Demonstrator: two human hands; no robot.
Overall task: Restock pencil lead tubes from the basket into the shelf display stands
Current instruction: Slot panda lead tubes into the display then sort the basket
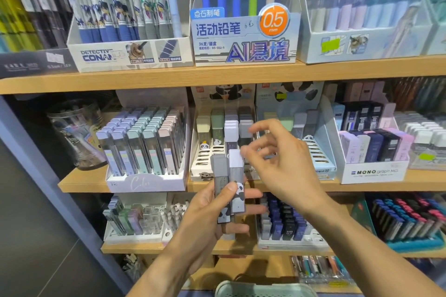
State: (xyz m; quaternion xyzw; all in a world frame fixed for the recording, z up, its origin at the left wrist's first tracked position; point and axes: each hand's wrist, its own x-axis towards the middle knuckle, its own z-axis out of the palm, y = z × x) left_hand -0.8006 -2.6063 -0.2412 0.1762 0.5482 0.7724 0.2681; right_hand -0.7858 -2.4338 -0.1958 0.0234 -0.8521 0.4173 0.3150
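Two flat, panda-printed lead tubes (229, 190) in left hand (205, 210) grip.

Single head-worn wide-angle view, facing forward and slightly down into wooden shelves (149, 79) of stationery; close range, the middle shelf's display stands (265, 166) just beyond the hands. Edges bow from lens distortion, upper pen boxes (246, 38) loom near the top, and a basket rim (263, 288) clips the bottom edge. No second view to share coverage.
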